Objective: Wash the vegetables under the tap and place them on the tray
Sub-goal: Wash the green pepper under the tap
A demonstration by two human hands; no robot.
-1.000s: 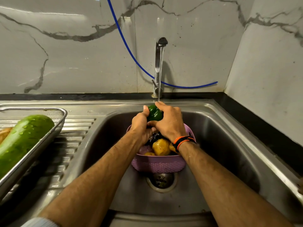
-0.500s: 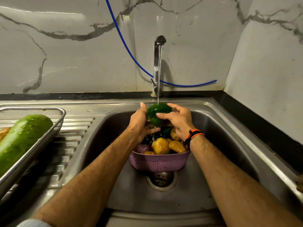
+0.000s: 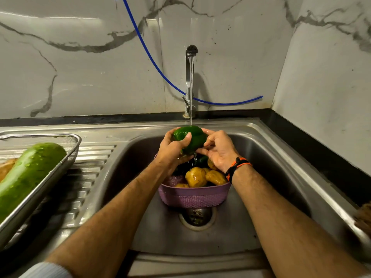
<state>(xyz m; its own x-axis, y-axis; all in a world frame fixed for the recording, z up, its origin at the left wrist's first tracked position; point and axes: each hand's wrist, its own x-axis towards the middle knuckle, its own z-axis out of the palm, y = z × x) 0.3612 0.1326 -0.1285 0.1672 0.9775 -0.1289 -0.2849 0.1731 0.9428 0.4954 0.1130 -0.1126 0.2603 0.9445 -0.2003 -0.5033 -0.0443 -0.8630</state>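
A green bell pepper (image 3: 193,137) is under the running tap (image 3: 189,81), above a purple basket (image 3: 193,197) in the sink. My left hand (image 3: 173,150) grips the pepper from the left, thumb across its front. My right hand (image 3: 217,150) holds its right side with curled fingers. Water runs off the pepper into the basket, which holds yellow vegetables (image 3: 195,176) and dark ones partly hidden by my hands. On the left, a metal mesh tray (image 3: 58,170) carries a large wet green gourd (image 3: 28,175).
The steel sink (image 3: 281,177) has a drain (image 3: 197,216) just in front of the basket. A ribbed drainboard (image 3: 88,177) lies under the tray. A blue hose (image 3: 152,63) hangs along the marble wall. A brown object (image 3: 363,217) sits at the right rim.
Both hands have raised the pepper a little and turned it under the stream. My left thumb has come across its front, and my right hand has shifted to its side.
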